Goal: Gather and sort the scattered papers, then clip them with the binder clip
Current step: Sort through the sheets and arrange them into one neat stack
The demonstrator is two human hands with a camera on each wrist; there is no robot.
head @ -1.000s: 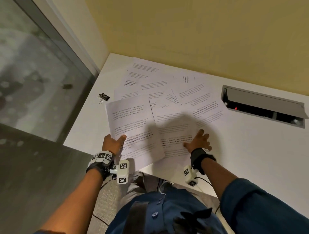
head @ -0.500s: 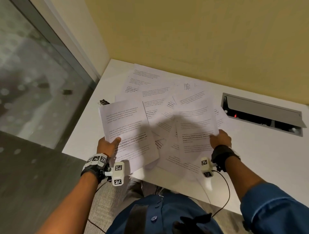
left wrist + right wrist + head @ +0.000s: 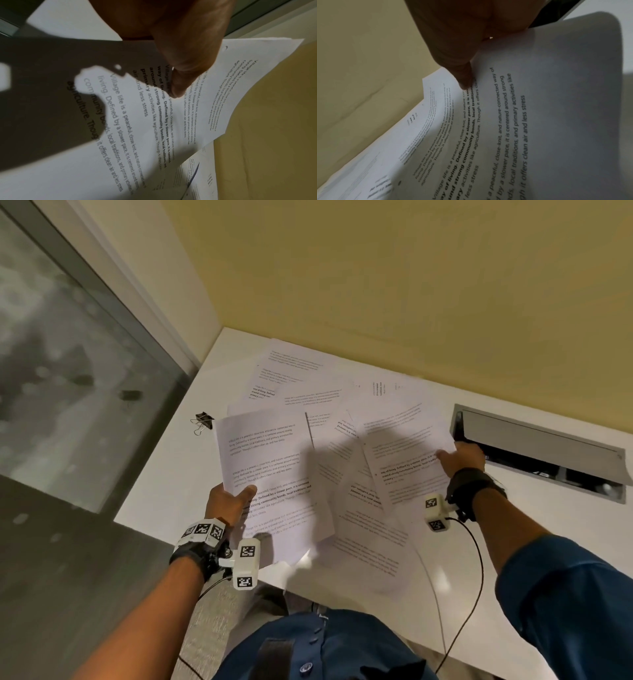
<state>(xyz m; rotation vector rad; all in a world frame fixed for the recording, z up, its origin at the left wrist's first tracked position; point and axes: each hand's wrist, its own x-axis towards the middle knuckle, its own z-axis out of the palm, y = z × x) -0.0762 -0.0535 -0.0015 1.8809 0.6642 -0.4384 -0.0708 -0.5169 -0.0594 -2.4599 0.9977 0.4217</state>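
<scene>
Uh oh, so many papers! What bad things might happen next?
1. The sheet in the left hand and the one in the right hand are each pinched at one edge only, so they may bend or slip.
2. Loose papers overhang the table's near edge and might slide off.
3. The binder clip sits near the table's left edge; sweeping papers may knock it off.

At the top of your frame runs a plain yellow wall (image 3: 411, 285); below it a white table (image 3: 164, 474); at left, a grey-framed glass panel (image 3: 68, 354).

binder clip (image 3: 203, 422) partly hidden, fingers under sheets
</scene>
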